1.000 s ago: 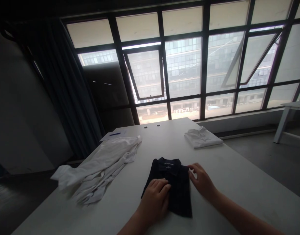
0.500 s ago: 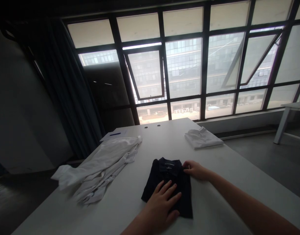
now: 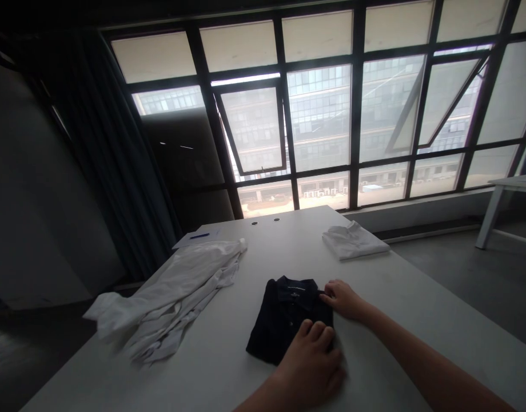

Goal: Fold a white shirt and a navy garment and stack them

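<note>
A dark collared shirt lies folded on the white table, its buttoned front and collar facing up and the collar pointing away from me. My left hand rests over the shirt's lower right part, fingers curled in on the cloth; it hides that corner, and its thumb side is blurred. At the shirt's right shoulder, just beside the collar, my right hand pinches the edge of the fabric between thumb and fingers.
Several white garments lie in a loose heap on the table's left side. A folded white shirt sits near the right edge. Paper with a dark pen lies at the far left. Another table stands beyond, at right.
My left hand has slid right from the shirt's middle to its lower right side, and its spread fingers have curled. The right hand stays at the shoulder edge.
</note>
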Available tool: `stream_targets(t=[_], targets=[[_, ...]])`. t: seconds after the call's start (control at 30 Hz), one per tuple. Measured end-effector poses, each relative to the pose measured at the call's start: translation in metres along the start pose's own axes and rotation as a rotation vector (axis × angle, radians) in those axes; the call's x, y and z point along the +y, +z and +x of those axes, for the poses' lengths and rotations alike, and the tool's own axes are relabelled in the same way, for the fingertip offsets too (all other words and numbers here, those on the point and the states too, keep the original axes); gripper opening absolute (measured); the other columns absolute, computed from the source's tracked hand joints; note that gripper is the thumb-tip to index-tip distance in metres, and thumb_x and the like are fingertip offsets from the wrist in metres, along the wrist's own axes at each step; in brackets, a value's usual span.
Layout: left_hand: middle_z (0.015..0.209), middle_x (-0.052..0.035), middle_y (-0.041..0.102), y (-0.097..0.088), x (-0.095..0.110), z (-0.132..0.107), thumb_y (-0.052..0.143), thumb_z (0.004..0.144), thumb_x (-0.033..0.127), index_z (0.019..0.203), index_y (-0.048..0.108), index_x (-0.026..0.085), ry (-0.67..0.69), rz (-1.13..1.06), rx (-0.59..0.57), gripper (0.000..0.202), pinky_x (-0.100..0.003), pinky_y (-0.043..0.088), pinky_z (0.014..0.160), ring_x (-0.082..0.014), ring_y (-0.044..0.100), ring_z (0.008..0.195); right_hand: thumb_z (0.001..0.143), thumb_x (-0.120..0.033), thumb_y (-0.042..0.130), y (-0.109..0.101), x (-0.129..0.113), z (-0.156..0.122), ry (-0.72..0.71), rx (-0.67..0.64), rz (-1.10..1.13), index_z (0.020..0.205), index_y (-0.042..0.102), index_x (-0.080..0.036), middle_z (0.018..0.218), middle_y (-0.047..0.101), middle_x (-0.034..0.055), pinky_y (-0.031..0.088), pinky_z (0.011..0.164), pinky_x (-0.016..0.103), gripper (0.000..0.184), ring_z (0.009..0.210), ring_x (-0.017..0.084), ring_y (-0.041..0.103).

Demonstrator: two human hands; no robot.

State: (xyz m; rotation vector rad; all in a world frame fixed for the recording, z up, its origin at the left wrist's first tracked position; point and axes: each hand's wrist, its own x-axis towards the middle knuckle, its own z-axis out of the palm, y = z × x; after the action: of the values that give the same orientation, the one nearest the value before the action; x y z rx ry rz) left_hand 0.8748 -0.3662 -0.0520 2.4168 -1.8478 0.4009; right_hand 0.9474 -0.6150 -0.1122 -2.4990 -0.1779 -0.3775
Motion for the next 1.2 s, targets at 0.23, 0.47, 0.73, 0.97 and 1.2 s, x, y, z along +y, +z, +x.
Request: stream_targets(t=[0.23, 0.47, 0.73, 0.97, 1.2], targets=[[0.124, -0.0073, 0.054, 0.013, 0.004, -0.003, 0.049, 0.098, 0.045, 0.105, 0.061, 0.020, 0.005, 0.021, 0.014, 0.028, -0.041, 0.029, 0.105, -0.0260, 0.043, 0.120, 0.096, -0.037, 0.052, -0.006, -0.004, -0.001, -0.101, 0.032, 0.076, 0.089, 0.066, -0.022, 0.087, 0.065, 0.0027, 0.044, 0.075, 0.028, 0.022, 0.078, 0.017, 0.058], [0.126, -0.0093, 0.055, 0.021, 0.009, -0.003, 0.048, 0.098, 0.041, 0.108, 0.060, 0.017, -0.001, 0.038, 0.029, 0.028, -0.041, 0.026, 0.109, -0.0276, 0.043, 0.125, 0.098, -0.037, 0.050, 0.009, 0.001, 0.004, -0.073, 0.100, -0.125, 0.085, 0.065, -0.024, 0.081, 0.068, 0.0028, 0.041, 0.078, 0.033, 0.024, 0.081, 0.021, 0.061], [0.124, -0.0104, 0.058, 0.021, 0.009, -0.001, 0.048, 0.097, 0.041, 0.110, 0.060, 0.016, 0.004, -0.002, -0.011, 0.031, -0.040, 0.029, 0.110, -0.0273, 0.044, 0.128, 0.101, -0.032, 0.043, 0.012, -0.007, 0.006, -0.062, 0.127, -0.173, 0.091, 0.063, -0.022, 0.094, 0.069, 0.0071, 0.040, 0.087, 0.035, 0.024, 0.093, 0.023, 0.059], [0.155, -0.0167, 0.038, 0.021, 0.008, -0.007, 0.048, 0.095, 0.043, 0.137, 0.049, 0.014, -0.057, -0.090, -0.048, 0.050, -0.045, 0.027, 0.117, -0.0326, 0.031, 0.145, 0.097, -0.029, 0.047, 0.014, -0.004, 0.006, -0.005, 0.050, -0.151, 0.089, 0.061, -0.022, 0.088, 0.070, 0.0059, 0.043, 0.078, 0.032, 0.018, 0.085, 0.021, 0.063], [0.166, -0.0193, 0.015, 0.037, -0.016, -0.025, 0.054, 0.088, 0.044, 0.155, 0.027, 0.013, -0.312, -0.240, -0.202, 0.079, -0.056, 0.012, 0.123, -0.0370, 0.012, 0.153, 0.094, -0.031, 0.051, 0.003, -0.009, -0.008, -0.046, -0.053, -0.137, 0.084, 0.058, -0.023, 0.081, 0.067, 0.0039, 0.041, 0.071, 0.030, 0.014, 0.076, 0.019, 0.060]])
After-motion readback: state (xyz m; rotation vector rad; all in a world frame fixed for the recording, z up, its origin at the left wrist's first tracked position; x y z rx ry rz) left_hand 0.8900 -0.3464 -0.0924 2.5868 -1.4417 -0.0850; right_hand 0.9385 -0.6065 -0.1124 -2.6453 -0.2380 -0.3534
